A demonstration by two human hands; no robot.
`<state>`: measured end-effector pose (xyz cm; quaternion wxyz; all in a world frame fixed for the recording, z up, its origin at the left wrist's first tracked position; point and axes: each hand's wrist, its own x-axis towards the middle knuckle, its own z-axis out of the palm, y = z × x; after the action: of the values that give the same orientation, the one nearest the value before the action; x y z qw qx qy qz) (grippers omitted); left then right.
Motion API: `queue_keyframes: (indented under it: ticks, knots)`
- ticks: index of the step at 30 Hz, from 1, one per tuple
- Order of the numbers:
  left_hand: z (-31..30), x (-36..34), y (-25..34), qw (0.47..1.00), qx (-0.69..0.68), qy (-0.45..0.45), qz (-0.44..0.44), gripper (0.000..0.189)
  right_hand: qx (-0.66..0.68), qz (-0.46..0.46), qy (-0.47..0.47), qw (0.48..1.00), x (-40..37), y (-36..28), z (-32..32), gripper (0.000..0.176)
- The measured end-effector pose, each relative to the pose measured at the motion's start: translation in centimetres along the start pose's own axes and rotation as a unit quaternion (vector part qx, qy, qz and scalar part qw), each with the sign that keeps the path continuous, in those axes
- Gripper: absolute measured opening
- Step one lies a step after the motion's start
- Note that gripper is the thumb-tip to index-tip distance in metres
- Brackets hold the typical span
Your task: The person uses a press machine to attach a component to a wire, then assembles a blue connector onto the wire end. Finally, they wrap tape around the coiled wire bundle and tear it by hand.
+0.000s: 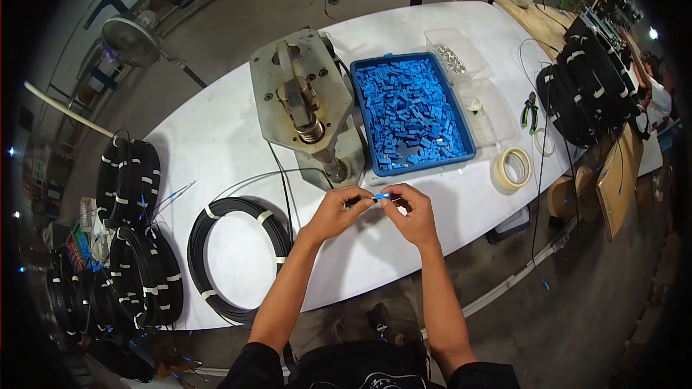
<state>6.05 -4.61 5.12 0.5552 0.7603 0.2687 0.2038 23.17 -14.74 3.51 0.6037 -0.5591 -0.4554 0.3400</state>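
Between my two hands, close to the table's front edge, is a small blue connector [382, 196]. My left hand [339, 210] pinches its left end, where a thin black cable seems to meet it. The fingers of my right hand [411, 212] close on its right side. A coil of black cable [198, 245] with white ties lies on the table left of my hands, and a strand of cable arcs from it toward my left hand. Behind my hands stands a metal press [303, 101], beside a blue tray [472, 151] full of small blue pieces.
Clear plastic boxes [486, 112], a tape roll [512, 168] and green-handled pliers [530, 113] lie to the right. Black cable coils stand at the far right [587, 86] and far left [130, 180]. A fan [130, 42] is at the back left. Another person [657, 101] is at the right edge.
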Motion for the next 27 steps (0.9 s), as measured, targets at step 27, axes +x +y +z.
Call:
queue_keyframes:
  ticks: [27]
  knots:
    - [2.2, -0.9, -3.5, 0.991, 0.101, -0.006, 0.089, 0.012, -0.141, -0.037, -0.026, 0.989, -2.4, 2.0, -0.2, 0.012]
